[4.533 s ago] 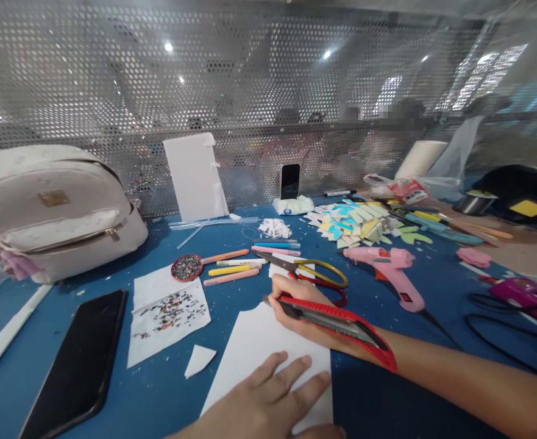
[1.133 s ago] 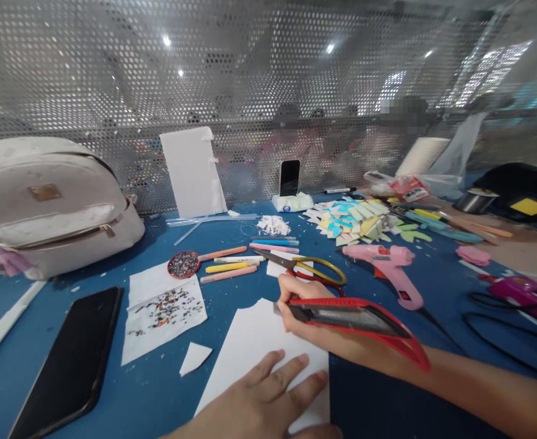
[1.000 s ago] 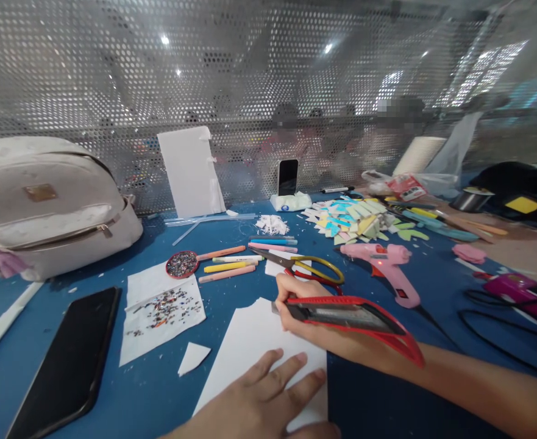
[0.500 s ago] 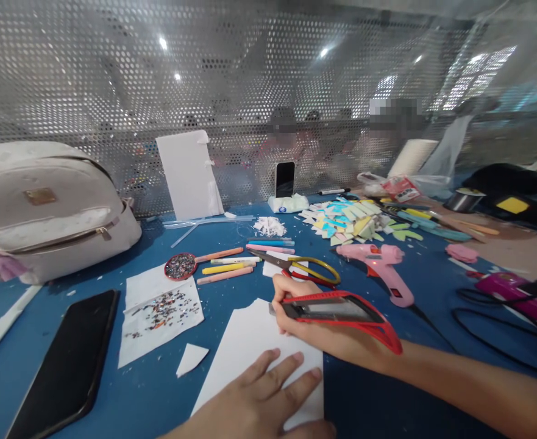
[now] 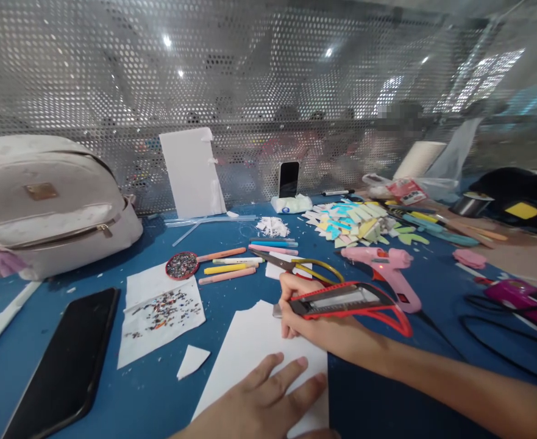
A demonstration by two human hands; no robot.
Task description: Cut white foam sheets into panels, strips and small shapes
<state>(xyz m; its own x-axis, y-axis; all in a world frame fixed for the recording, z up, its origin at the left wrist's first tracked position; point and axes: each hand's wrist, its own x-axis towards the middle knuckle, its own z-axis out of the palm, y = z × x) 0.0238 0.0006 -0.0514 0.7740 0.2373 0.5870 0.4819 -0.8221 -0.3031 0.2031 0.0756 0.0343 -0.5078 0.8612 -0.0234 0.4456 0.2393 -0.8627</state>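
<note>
The utility knife (image 5: 341, 300) lies over the far right part of the white sheet (image 5: 245, 341), its long axis running nearly crosswise in the view. The blade tip points left; the looped tail extends right above the forearm. Contact between blade tip and sheet cannot be confirmed. The sheet's long axis runs away from the wearer, its narrower end pointing away.

The right hand (image 5: 305, 311) has its grip closed, fingers wrapped around the front of the knife. The left hand (image 5: 259, 402) lies palm down on the near part of the sheet, fingers spread, its grip extended rather than clasping.

Scissors (image 5: 286, 264) lie immediately beyond the right hand, which partly hides their handles. A glue gun (image 5: 382, 259) rests to the right, its nozzle pointing left. Markers (image 5: 229, 266) lie beyond the sheet; a loose offcut (image 5: 192, 361) lies to its left, near a bead-strewn paper (image 5: 144, 280).

The knife has a red frame and a metal blade. The sheet is smooth, with an irregular far edge. The offcut is roughly triangular. The desk (image 5: 158, 396) is blue, flecked with white scraps.
</note>
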